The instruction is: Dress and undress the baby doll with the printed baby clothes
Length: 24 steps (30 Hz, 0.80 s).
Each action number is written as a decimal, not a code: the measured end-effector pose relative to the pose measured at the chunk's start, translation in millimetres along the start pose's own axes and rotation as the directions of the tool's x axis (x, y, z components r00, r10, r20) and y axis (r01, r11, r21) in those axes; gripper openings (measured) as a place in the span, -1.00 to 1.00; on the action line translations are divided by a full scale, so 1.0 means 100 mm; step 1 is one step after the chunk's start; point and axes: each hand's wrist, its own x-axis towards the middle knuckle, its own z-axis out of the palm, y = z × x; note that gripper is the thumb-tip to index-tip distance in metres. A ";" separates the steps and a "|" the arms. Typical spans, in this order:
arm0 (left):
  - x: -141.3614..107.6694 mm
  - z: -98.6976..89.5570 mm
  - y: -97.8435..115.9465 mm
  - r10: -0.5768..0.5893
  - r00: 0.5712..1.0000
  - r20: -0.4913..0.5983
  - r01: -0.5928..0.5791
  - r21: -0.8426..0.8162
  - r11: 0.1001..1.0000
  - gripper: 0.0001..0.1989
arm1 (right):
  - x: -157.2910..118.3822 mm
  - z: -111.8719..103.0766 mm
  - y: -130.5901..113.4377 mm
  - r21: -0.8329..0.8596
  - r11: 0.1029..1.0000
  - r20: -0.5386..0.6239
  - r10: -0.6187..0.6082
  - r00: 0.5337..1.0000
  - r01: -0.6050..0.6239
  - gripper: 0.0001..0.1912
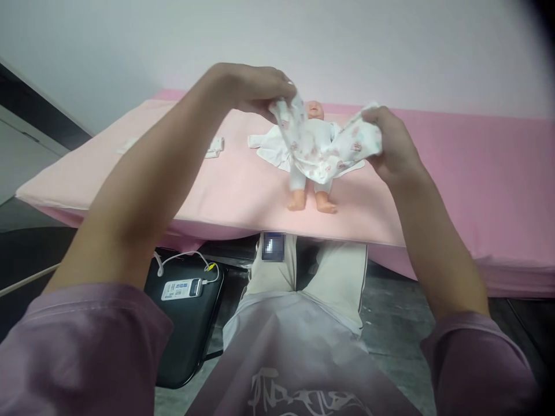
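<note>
A white cloth with small coloured prints [323, 162] hangs in a sagging curve between my two hands. My left hand [264, 92] grips its upper left end, and my right hand [392, 144] pinches the other end. Behind and below the cloth a baby doll [315, 110] lies on its back on the pink bed, head away from me and bare feet toward me. The doll has white clothing, and a white garment [273, 147] is spread out around it. The cloth hides part of the doll's body.
A folded white item [215, 147] lies on the pink bed [234, 196], left of the doll. Near my left side a black stool [186, 323] holds a white device [182, 289] with a cable. A phone-like object [273, 247] rests on my thigh. A wall stands behind the bed.
</note>
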 end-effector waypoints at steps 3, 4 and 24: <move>0.08 0.33 0.22 0.123 0.983 0.139 -0.107 -0.112 0.988 -0.90 | 0.06 0.40 -0.16 -0.017 1.000 0.074 -0.008 0.997 0.009 -0.71; 0.10 0.41 0.27 0.146 0.978 0.152 -0.117 -0.183 0.976 -0.89 | 0.07 0.51 -0.21 -0.026 0.999 0.108 -0.022 0.994 0.025 -0.66; -0.25 -0.78 -0.35 -0.096 0.990 -0.104 0.101 0.042 0.994 -0.53 | 0.12 1.34 0.83 0.324 0.939 0.328 -0.001 0.945 -0.112 -0.08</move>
